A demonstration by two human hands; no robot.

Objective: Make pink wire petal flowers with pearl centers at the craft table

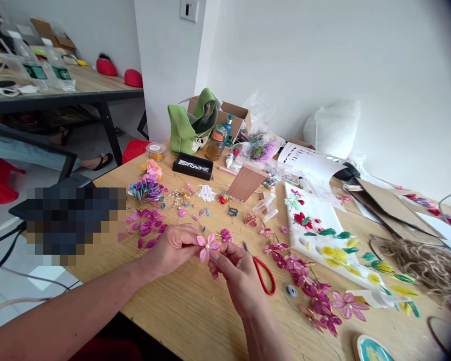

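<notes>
A pink five-petal flower [208,246] with a pearl-like centre is held between both hands above the wooden table [165,311]. My left hand [175,248] pinches its left side, the fingertips pressed together. On the other side my right hand [231,265] has thumb and fingers closed on the flower's lower right edge. A small magenta blossom [226,235] shows just behind the right fingers. Red-handled scissors [265,277] lie right beside my right hand. Loose magenta petals [146,223] are spread beyond my left hand. The flower's stem is hidden by the fingers.
Magenta flower sprays [304,276] and a white foam board [315,230] with yellow and red flowers lie at the right. Farther back are a black tray [193,166], a green bag [184,131] and a jar [215,144]. A spool [291,290] sits near the scissors.
</notes>
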